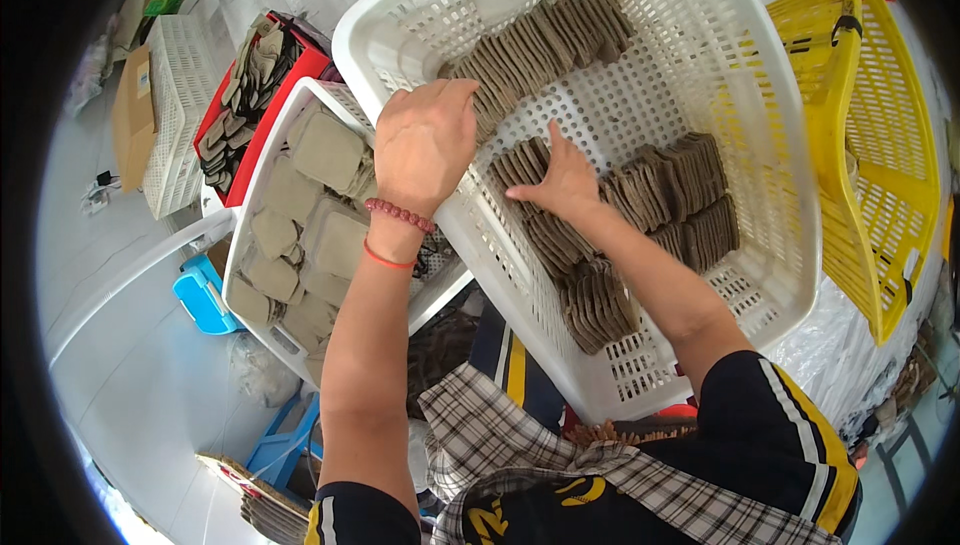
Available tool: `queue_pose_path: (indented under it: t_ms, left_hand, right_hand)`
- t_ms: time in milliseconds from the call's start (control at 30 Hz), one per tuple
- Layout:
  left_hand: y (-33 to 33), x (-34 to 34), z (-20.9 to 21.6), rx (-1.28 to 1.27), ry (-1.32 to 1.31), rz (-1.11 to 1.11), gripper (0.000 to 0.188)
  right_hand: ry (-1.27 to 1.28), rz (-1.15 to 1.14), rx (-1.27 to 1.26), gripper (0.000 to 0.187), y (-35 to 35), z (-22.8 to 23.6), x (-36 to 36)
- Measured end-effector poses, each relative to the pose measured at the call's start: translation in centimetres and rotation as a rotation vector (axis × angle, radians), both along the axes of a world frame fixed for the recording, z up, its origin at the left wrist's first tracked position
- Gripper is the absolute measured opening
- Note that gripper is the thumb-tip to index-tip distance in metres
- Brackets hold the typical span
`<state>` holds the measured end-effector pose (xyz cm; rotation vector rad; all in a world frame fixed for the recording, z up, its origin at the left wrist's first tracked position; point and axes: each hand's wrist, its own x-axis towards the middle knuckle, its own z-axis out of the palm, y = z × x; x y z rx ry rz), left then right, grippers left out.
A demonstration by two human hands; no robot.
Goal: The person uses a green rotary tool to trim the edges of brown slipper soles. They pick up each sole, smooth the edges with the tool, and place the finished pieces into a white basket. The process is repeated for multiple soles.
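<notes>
A large white plastic basket (700, 95) holds several rows of thin grey-brown square pads standing on edge. At its left rim, my left hand (430, 140) is bent over with its fingers curled; the fingertips are hidden beside the near end of the upper row of pads (540, 50). Inside the basket, my right hand (562, 183) reaches over the lower left row of pads (550, 235), thumb and forefinger spread wide, nothing seen between them. More pads (665, 185) stand in rows to the right of that hand.
Left of the basket, a white crate (240, 265) holds flat stacks of similar pads (330, 150). Beyond it stands a red box (262, 135) of dark pieces. A blue plastic container (208, 295) is at far left. A yellow slotted basket (870, 145) stands on the right.
</notes>
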<state>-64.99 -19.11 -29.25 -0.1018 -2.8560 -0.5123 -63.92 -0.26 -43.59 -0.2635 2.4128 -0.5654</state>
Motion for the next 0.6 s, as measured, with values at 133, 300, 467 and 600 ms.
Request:
queue_pose_path:
  t_ms: [133, 300, 467, 600]
  left_hand:
    - [0.2, -0.1, 0.4, -0.017, -0.059, 0.018, 0.014]
    - [0.2, -0.2, 0.5, -0.012, -0.052, 0.01, 0.016]
    - [0.4, -0.2, 1.0, -0.025, -0.071, 0.012, 0.017]
    - [0.4, -0.1, 0.7, -0.006, -0.042, 0.01, 0.015]
  right_hand:
    - [0.002, -0.041, 0.092, 0.119, -1.9, -1.1, 2.7]
    - [0.042, -0.013, 0.021, 0.11, -2.5, -1.9, 3.3]
    - [0.005, -0.037, 0.006, 0.112, -2.6, -2.8, 3.2]
    - [-0.022, -0.15, -0.094, 0.111, -1.8, 0.2, 1.4]
